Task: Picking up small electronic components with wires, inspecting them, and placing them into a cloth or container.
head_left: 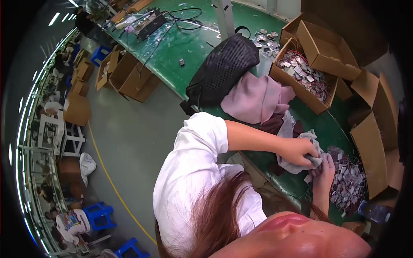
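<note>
A crumpled light grey cloth (pixel 293 166) is bunched up at the near edge of the green table. My left hand (pixel 302 152) is closed around the cloth, knuckles up. Facing it, my right hand (pixel 325 168) has its fingers bent against the cloth's right end, so the two hands almost meet. Just right of my right hand lies a loose pile of small silver, flat parts (pixel 347 185) with thin wires. A dark maroon cloth (pixel 275 124) and a folded pink cloth (pixel 257 96) lie beyond my left forearm.
A black mesh bag (pixel 228 64) lies beyond the pink cloth. A cardboard box (pixel 319 103) holds more wired silver parts, with round metal pieces (pixel 260 38) nearby. Open cardboard (pixel 371 157) stands at the right, above a clear bottle (pixel 375 212). Blue stools (pixel 100 216) stand on the floor leftward.
</note>
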### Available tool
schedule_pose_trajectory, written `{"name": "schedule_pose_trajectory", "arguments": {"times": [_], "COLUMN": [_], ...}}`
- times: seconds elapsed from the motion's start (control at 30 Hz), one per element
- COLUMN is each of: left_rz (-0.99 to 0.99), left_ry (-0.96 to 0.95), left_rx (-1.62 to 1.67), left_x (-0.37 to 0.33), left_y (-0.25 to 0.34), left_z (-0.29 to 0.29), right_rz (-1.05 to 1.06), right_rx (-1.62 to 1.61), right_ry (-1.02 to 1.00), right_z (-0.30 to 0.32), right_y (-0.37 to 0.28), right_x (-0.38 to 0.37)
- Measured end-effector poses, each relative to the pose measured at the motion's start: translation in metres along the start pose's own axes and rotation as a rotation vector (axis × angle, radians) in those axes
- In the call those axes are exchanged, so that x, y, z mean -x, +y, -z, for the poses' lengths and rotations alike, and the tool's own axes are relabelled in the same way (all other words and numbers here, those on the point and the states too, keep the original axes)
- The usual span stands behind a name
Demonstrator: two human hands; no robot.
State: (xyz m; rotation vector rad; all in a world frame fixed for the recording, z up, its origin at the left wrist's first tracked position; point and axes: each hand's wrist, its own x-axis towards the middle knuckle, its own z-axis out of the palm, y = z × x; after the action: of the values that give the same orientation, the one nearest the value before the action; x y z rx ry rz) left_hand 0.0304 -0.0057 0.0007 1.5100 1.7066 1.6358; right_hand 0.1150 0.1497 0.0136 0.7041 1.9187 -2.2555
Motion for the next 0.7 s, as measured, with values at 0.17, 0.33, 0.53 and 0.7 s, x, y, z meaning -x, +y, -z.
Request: {"name": "schedule_pose_trajectory", "arguments": {"times": [0.17, 0.33, 0.53, 0.7], "left_rz": [0.555, 0.695, 0.777, 0.793], "left_ry": [0.258, 0.347, 0.355, 0.283], "left_rx": [0.799, 0.970, 1.060, 1.353], "left_x": [-0.009, -0.012, -0.015, -0.015], "left_y": [-0.021, -0.018, -0.024, -0.017], "left_z": [0.010, 0.018, 0.024, 0.023], "right_rz": [0.323, 0.452, 0.146, 0.174], "right_rx": [-0.065, -0.191, -0.395, -0.435], "right_ry": [0.152, -0.057, -0.111, -0.301], "right_z": [-0.002, 0.011, -0.002, 0.008], "right_y": [0.000, 0.015, -0.003, 0.007], "right_x": [-0.003, -0.013, 0.005, 0.002]}}
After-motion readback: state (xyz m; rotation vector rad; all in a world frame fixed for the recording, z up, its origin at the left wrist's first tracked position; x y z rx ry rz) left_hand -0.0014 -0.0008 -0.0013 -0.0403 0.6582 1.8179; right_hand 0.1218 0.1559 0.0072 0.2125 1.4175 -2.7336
